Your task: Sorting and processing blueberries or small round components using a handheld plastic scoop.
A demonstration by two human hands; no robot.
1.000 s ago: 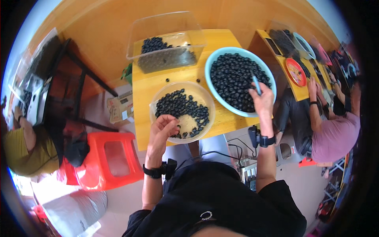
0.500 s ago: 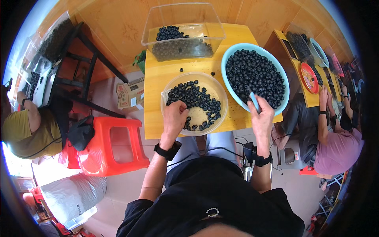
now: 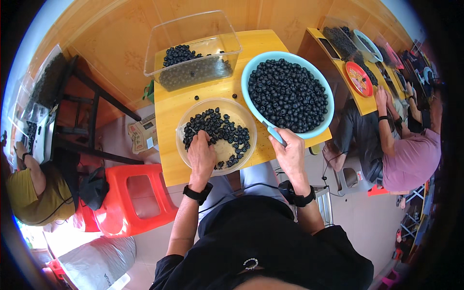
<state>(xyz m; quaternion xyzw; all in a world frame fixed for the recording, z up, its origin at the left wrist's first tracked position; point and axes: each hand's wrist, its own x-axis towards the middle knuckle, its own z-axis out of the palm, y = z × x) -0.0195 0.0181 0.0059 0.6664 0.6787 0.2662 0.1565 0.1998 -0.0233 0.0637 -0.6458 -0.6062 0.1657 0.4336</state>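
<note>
Handling dark berries [image 3: 287, 92] by the bowlful

Berries sit in three containers on the tabletop [image 3: 169, 111]: heaped in the pale blue bowl [image 3: 330, 111], partly covering the base of the round clear tub [image 3: 223, 151], more in the rectangular clear box [image 3: 210, 47]. Work looks well under way and unfinished — which pile is done, I cannot tell. Two loose berries [image 3: 196, 97] lie between tub and box. The left hand [image 3: 201, 152] dips among the tub's berries; whether its grip holds one is hidden. The right hand [image 3: 290, 153] has its grip closed around a blue-handled tool [image 3: 276, 135] — at the bowl's near rim.
</note>
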